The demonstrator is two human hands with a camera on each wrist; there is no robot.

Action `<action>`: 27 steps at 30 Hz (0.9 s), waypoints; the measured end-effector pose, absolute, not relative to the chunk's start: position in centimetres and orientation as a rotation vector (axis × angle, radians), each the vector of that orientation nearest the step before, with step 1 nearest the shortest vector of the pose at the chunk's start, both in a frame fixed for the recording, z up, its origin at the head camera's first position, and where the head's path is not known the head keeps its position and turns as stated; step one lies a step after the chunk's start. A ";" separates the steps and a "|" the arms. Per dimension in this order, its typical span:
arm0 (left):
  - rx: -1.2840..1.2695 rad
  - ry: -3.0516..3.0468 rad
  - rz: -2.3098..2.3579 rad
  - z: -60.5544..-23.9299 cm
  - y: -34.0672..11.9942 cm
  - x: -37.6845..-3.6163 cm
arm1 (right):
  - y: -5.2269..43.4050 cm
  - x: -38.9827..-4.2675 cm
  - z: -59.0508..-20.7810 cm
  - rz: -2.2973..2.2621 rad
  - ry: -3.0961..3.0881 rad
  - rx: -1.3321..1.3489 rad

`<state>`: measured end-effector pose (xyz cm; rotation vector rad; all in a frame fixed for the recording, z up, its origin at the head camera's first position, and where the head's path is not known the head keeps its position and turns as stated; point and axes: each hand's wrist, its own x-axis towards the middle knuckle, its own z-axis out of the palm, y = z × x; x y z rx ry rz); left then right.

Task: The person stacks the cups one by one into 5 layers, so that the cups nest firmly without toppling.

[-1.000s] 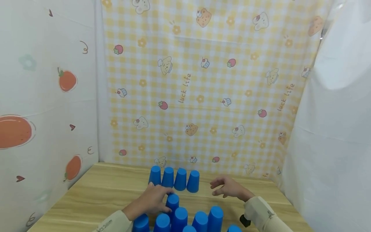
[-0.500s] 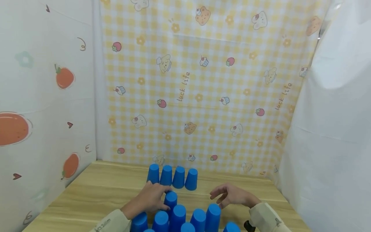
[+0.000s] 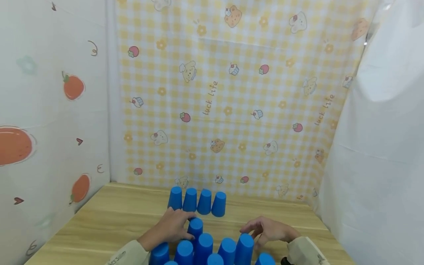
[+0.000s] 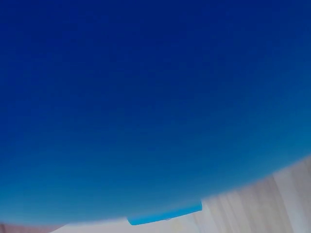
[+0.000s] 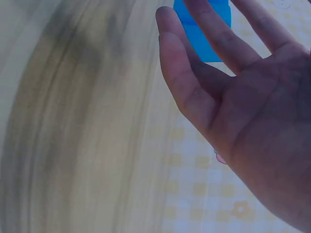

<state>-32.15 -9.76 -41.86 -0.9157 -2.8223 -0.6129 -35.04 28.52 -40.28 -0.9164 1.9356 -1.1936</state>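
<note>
Cups (image 3: 197, 201) stand beyond hands (image 3: 172, 227), patterned cloth (image 3: 228, 95) behind.

Far row of four blue cups (image 3: 197, 201), upside down, side by side and touching, near the back edge of the wooden table (image 3: 109, 217). Behind, a yellow-and-white checked cloth (image 3: 232, 103) printed with strawberries, cupcakes, puppies and the words "luck life". At left, a white curtain (image 3: 49, 110) with orange fruit and small hearts. At right, a plain white sheet (image 3: 381, 154), hanging in folds down to the table's edge. In the right wrist view, the table's blurred wood grain (image 5: 73, 121) beside a strip of the checked cloth (image 5: 194, 194).
</note>
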 end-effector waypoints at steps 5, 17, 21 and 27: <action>-0.893 -2.838 -0.619 -41.8 -9.7 -32.2 | 28.4 -35.2 -40.9 -1.214 1.901 -0.946; -0.865 -2.840 -0.581 -41.7 -9.8 -32.6 | 28.3 -35.3 -41.3 -1.263 1.866 -0.977; -0.867 -2.839 -0.561 -41.6 -9.8 -32.6 | 28.5 -35.6 -41.2 -1.275 1.955 -0.946; -0.858 -2.862 -0.502 -41.6 -9.6 -32.6 | 28.4 -36.3 -41.2 -1.327 2.083 -0.886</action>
